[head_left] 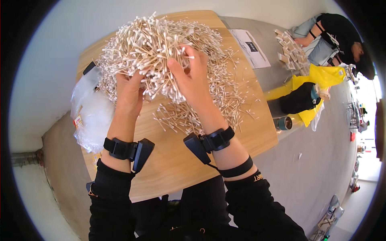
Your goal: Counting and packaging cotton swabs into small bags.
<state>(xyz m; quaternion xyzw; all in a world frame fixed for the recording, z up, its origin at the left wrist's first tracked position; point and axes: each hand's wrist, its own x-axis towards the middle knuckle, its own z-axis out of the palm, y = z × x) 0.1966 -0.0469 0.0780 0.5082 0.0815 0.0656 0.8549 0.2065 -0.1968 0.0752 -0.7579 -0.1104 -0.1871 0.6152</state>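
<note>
Between my two hands a big loose bunch of cotton swabs (146,48), with white tips and pale wooden sticks, is lifted over the table. My left hand (129,90) cups it from the left and below, its fingers partly hidden under the swabs. On the right side my right hand (191,74) grips the bunch, thumb and fingers pressed into it. Behind and to the right, a wide heap of more cotton swabs (219,76) spreads over the wooden table (161,176). Some loose swabs lie scattered toward the table's right edge.
A clear plastic bag (94,116) with white contents lies at the table's left edge. Beyond the right edge are a printed sheet (251,48), a yellow plastic bag (327,76), a black bag (297,98) and a cup (284,123). Another person (337,36) handles wooden pieces at the far right.
</note>
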